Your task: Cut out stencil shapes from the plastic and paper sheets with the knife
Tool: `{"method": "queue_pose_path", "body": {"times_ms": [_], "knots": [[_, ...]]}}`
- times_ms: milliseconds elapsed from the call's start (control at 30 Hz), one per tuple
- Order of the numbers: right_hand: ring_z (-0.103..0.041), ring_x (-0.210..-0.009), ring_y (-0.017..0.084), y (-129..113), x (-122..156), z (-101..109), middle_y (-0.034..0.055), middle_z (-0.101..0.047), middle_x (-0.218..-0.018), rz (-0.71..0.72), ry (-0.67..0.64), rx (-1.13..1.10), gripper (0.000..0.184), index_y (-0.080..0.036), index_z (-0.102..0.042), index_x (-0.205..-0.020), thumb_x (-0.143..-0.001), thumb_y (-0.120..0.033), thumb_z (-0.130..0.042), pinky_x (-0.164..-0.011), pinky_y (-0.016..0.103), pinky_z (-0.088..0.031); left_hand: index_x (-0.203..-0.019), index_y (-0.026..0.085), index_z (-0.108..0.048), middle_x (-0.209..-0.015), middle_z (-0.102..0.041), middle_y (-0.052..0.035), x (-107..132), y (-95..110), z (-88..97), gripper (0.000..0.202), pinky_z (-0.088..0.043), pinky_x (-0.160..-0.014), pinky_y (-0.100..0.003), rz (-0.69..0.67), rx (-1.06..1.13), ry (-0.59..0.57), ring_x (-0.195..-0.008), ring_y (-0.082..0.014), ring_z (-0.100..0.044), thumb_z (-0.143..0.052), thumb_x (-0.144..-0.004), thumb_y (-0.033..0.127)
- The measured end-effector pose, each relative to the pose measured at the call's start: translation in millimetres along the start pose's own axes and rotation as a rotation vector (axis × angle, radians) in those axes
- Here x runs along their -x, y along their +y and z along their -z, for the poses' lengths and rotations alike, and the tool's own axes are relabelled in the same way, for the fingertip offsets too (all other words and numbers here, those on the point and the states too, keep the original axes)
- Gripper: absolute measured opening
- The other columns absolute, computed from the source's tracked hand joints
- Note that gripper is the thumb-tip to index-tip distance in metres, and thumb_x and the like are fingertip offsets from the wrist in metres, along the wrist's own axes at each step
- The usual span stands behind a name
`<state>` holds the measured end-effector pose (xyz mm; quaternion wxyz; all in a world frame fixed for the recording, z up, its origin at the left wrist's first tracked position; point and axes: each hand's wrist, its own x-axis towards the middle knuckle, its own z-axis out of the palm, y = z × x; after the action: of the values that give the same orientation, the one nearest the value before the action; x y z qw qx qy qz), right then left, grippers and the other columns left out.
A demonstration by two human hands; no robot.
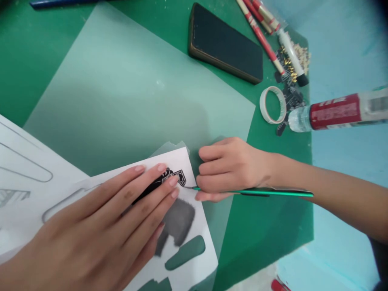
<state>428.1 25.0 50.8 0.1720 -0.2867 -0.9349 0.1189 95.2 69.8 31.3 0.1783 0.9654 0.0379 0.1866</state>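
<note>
My left hand (121,218) lies flat on a white paper sheet (208,254), fingers stretched toward its upper right corner. Under and beside the fingertips is a black printed figure (181,178), partly covered. Fingers curled, my right hand (227,165) grips a thin green craft knife (279,193). The knife's grey tip touches or nearly touches the paper at the figure's lower edge. Below it are a blurred grey patch (180,218) and an opening (186,252) showing green beneath.
A translucent sheet (145,76) covers much of the green table (266,226). Farther back lies a black phone (226,42). At right are a tape roll (273,105), a red-labelled tube (336,111), red-and-beige sticks (263,40) and small dark pieces (292,97). More drawn paper (27,169) lies left.
</note>
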Motion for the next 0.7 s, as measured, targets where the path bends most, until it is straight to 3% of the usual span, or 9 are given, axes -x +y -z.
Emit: {"method": "queue_pose_path", "body": {"times_ms": [233,400,700], "knots": [[-0.041,-0.063,0.017,2.3,0.4,-0.6,-0.0060,-0.047,-0.065,0.039,-0.010,0.052,0.044,-0.026,-0.059,-0.081,-0.120,-0.041,-0.072,-0.059,0.039,-0.037,-0.165,0.005,-0.065,-0.185,-0.055,-0.0166,9.4,1.8,0.6,0.060,-0.030,-0.155,-0.056,0.017,0.000,-0.031,-0.177,-0.0387,-0.047,-0.063,-0.112,0.032],[-0.042,-0.063,0.017,5.3,-1.4,2.8,-0.0056,-0.048,-0.065,0.069,-0.007,0.053,0.043,-0.026,-0.062,-0.081,-0.120,-0.041,-0.073,-0.058,0.038,-0.039,-0.168,0.006,-0.062,-0.187,-0.051,-0.0183,10.3,1.3,1.4,0.064,-0.031,-0.155,-0.058,-0.003,-0.020,-0.055,-0.178,-0.0400,-0.045,-0.064,-0.111,0.035],[-0.045,-0.066,0.017,9.6,-2.4,8.0,-0.0050,-0.047,-0.067,0.112,-0.028,0.050,0.040,-0.025,-0.068,-0.084,-0.120,-0.043,-0.073,-0.059,0.036,-0.041,-0.172,0.012,-0.059,-0.191,-0.045,-0.0170,11.1,-3.0,4.7,0.081,-0.035,-0.153,-0.062,-0.071,-0.100,-0.123,-0.178,-0.0417,-0.045,-0.076,-0.097,0.038]]}}
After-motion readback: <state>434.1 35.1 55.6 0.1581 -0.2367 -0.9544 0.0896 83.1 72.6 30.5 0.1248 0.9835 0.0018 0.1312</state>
